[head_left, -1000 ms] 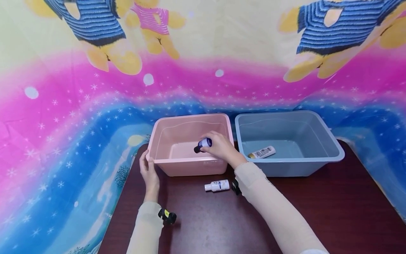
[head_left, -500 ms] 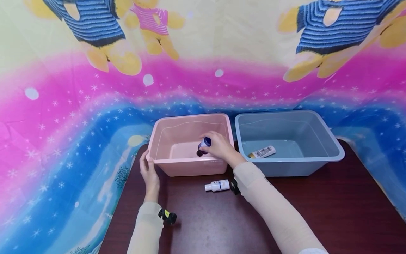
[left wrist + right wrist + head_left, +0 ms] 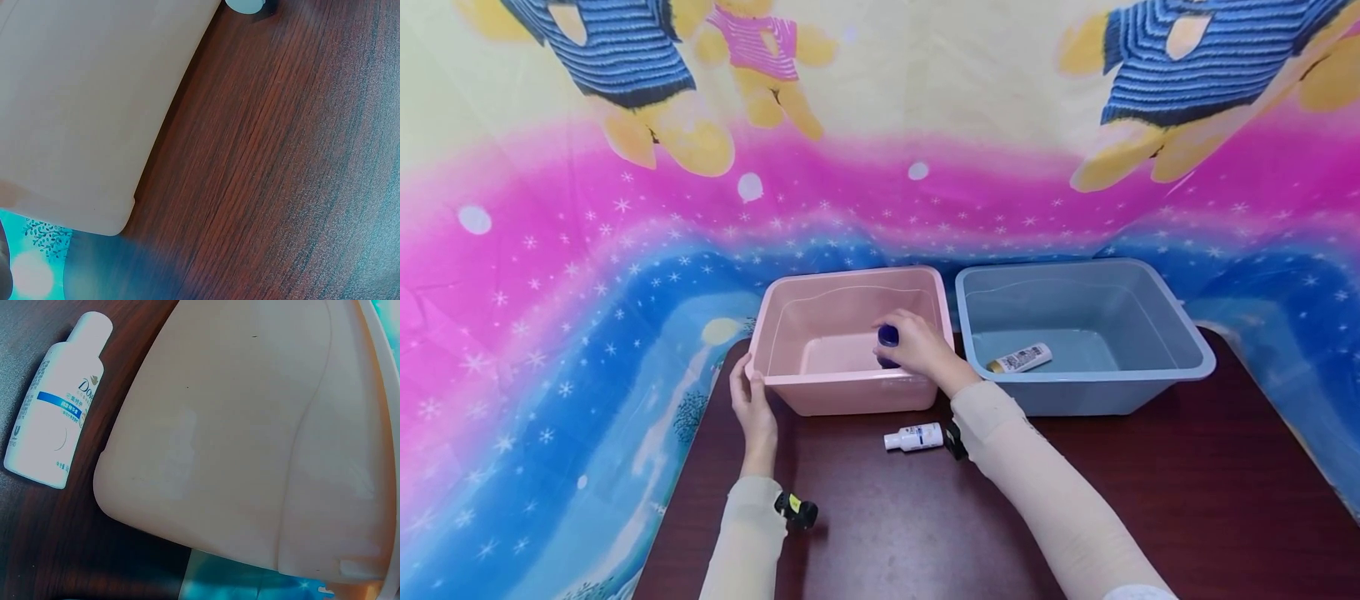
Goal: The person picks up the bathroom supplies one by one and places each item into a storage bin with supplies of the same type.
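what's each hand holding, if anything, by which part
Right hand: dark blue bottle, by its body. Left hand: pink tub, by its near left rim corner.

One dark blue bottle (image 3: 888, 336), one white bottle (image 3: 913, 437), one gold-capped bottle (image 3: 1024, 358), three bottles in all, one pink tub (image 3: 853, 397), one blue-gray tub (image 3: 1105, 397), two tubs in all, left hand (image 3: 756, 417) plus right hand (image 3: 920, 343), two hands, one bench (image 3: 887, 533)

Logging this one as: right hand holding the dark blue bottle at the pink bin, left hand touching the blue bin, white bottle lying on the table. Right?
Not quite: the head view shows the left hand touching the pink bin, not the blue bin. The rest stands: right hand holding the dark blue bottle at the pink bin, white bottle lying on the table.
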A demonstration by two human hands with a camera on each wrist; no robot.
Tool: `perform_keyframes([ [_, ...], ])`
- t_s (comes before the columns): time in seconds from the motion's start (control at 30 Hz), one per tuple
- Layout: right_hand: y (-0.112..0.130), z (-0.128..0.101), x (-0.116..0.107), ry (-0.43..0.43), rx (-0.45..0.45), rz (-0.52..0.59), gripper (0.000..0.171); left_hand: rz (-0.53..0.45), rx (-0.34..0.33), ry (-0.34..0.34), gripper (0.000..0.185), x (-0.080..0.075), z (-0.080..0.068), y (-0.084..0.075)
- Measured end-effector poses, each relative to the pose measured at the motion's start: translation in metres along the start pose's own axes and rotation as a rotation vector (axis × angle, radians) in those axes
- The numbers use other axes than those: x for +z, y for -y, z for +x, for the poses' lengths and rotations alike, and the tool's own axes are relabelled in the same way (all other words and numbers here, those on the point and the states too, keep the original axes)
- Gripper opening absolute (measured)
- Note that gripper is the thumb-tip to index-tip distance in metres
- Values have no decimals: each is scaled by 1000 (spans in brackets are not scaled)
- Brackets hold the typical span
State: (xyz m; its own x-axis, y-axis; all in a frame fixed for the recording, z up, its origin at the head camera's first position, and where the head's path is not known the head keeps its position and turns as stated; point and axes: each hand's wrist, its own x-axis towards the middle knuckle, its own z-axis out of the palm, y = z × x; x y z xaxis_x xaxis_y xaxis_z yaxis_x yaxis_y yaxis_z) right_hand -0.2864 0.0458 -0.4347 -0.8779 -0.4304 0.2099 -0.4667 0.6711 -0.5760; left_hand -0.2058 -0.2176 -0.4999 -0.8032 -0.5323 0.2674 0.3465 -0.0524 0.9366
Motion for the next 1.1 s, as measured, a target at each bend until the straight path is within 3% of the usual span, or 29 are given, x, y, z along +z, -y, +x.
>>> perform_keyframes([
  [0.37, 4, 1, -3, -48, 32, 123, 31, 6, 11, 2, 44, 0, 0, 0],
  [1.1, 9, -8, -11, -93, 10, 73, 28, 2, 4, -2, 43, -1, 1, -1],
])
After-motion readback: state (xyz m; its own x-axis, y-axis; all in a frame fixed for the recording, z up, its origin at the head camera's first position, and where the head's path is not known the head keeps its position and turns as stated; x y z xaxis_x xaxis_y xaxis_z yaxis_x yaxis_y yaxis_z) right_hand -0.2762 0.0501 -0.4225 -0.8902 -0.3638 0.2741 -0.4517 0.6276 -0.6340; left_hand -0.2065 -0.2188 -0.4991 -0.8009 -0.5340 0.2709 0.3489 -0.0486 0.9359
